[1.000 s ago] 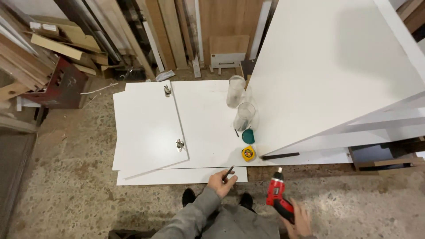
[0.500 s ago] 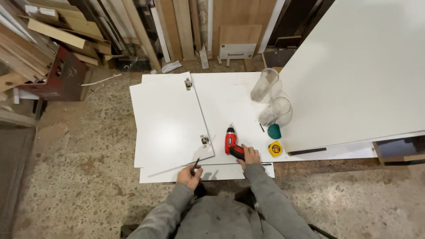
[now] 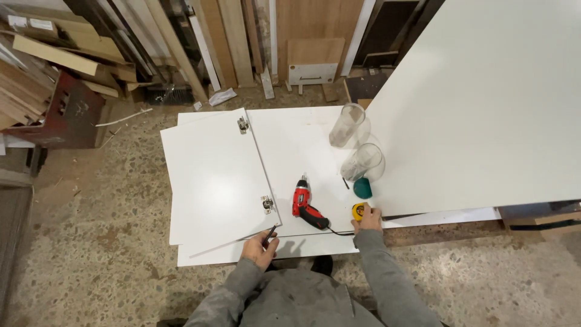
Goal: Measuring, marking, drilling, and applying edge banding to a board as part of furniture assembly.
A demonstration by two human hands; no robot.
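Observation:
White panels (image 3: 302,145) lie flat on the floor, and a smaller white door panel (image 3: 212,175) with two metal hinges (image 3: 267,204) rests on top at the left. My left hand (image 3: 260,249) holds a thin dark tool (image 3: 270,234) at the panels' near edge. A red cordless screwdriver (image 3: 304,203) lies on the panel, untouched. My right hand (image 3: 367,219) rests on a yellow tape measure (image 3: 360,211) next to it. Two clear plastic cups (image 3: 357,145) and a teal lid (image 3: 363,188) sit just beyond.
A large white board (image 3: 484,103) rises at the right, over the panels' edge. Wooden planks and boards (image 3: 230,36) lean along the back wall. A red crate (image 3: 66,112) with offcuts stands at the left. The floor (image 3: 91,254) is speckled concrete.
My right hand has set the red screwdriver down on the panel and moved right onto the yellow tape measure. The view has shifted closer over the panels.

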